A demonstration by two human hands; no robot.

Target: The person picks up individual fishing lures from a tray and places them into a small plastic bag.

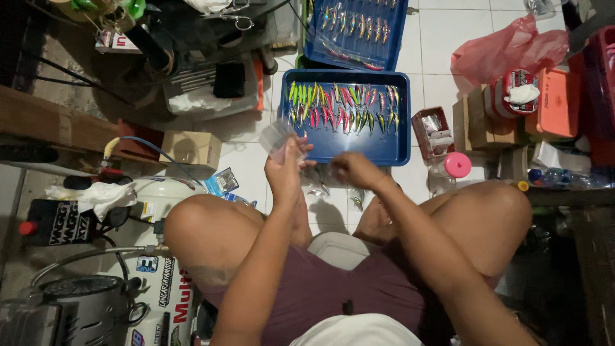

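Note:
My left hand (286,168) holds a small clear plastic bag (277,136) up above my knees. Just to its right, my right hand (354,170) is closed over something small that I cannot make out. A few packed clear bags (320,186) lie on the white floor tiles under both hands. Right in front of them sits a blue tray (346,148) with rows of colourful fishing lures (343,109). Beyond it, a second blue tray (397,38) holds more lures.
A white air compressor tank (163,256) stands at my left knee, with a cardboard box (191,148) beyond it. On the right are a small red box (432,131), a pink-capped bottle (451,168), cardboard boxes (487,122), an orange case (557,102) and a pink plastic bag (506,48).

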